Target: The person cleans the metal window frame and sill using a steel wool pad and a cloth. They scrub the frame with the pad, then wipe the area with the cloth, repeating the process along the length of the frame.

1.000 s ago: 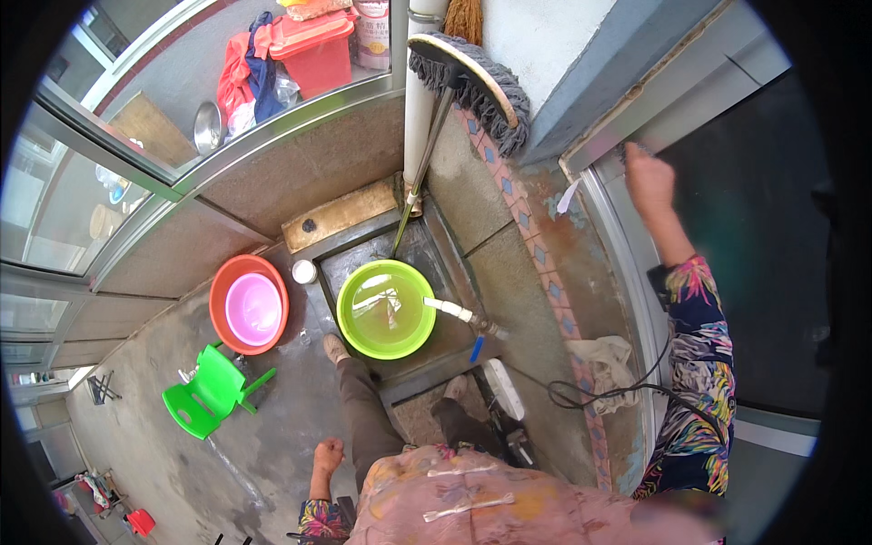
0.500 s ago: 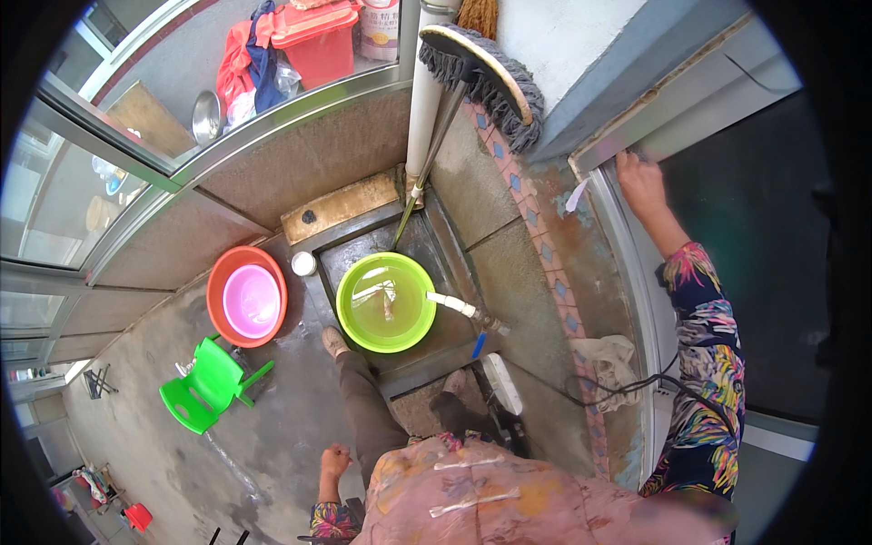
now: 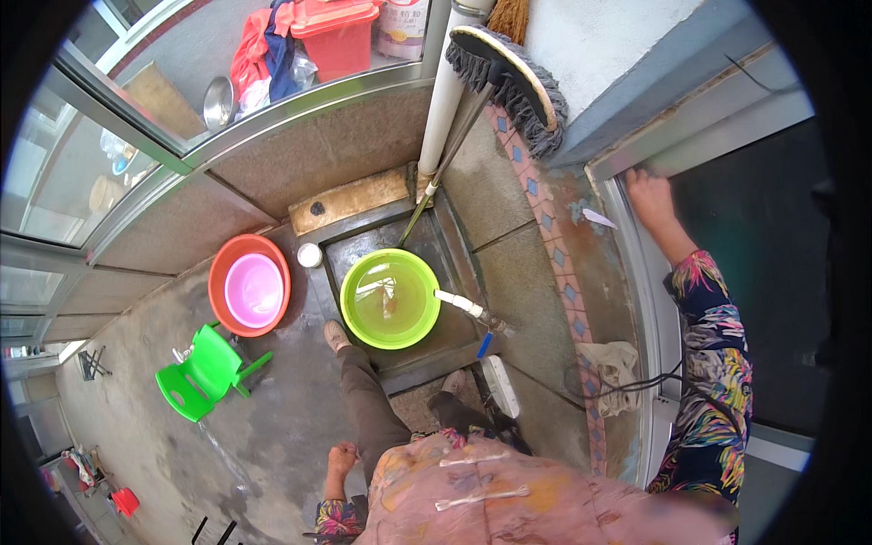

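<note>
At the right, my right hand (image 3: 650,202) is raised to the metal door frame (image 3: 627,238), its fingers bent against the edge beside a dark panel (image 3: 754,245). My left hand (image 3: 341,460) hangs low by my left thigh, fingers curled in, with nothing visible in it. Ahead of my feet, a lime-green basin (image 3: 389,341) holds water in a sunken floor tray (image 3: 350,254). The white end of a tap (image 3: 459,302) with a blue lever (image 3: 485,345) reaches over its rim. A pale slip (image 3: 598,219) sticks out from the door frame.
A grey mop (image 3: 545,123) leans head-up against a white pipe (image 3: 442,118). On the left are an orange basin (image 3: 218,282) with a pink basin (image 3: 254,295) inside, a green child's chair (image 3: 204,377) and a white cup (image 3: 310,255). A pale cloth (image 3: 613,372) and dark cables (image 3: 627,388) lie by the doorway.
The view has shifted slightly, so most of the upper scene sits farther right. The pale slip has swung to a flatter angle. Both hands keep nearly the same pose.
</note>
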A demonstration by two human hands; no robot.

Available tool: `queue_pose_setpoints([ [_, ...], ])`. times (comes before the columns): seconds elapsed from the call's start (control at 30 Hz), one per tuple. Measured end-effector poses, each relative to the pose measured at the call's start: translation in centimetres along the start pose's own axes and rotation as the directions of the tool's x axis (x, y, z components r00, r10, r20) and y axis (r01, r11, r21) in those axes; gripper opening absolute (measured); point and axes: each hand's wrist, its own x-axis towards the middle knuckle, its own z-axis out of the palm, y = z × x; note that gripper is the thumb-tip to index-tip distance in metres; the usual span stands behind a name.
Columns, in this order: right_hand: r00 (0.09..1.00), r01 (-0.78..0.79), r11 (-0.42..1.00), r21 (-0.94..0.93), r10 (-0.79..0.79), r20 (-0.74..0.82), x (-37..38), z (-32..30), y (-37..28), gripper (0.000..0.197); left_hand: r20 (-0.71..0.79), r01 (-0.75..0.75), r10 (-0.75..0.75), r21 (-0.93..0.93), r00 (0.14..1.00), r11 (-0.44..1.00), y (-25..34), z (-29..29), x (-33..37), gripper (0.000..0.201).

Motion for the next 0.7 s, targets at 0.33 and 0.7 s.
queue_pose_setpoints([
  [0.33, 0.981, 0.001, 0.997, 0.078, -0.016, 0.192, -1.0, 0.5, -1.0, 0.007, -0.063, 0.003, -0.009, -0.094, 0.998, 0.996, 0.9, -1.2, 2.4, 0.023],
  [0.7, 0.994, -0.092, 0.991, 0.101, 0.097, -0.053, 0.9, 0.9, -3.4, 0.006, -0.099, -0.097, 0.090, -0.070, 0.991, 0.993, 1.5, -1.3, 1.6, 0.028],
])
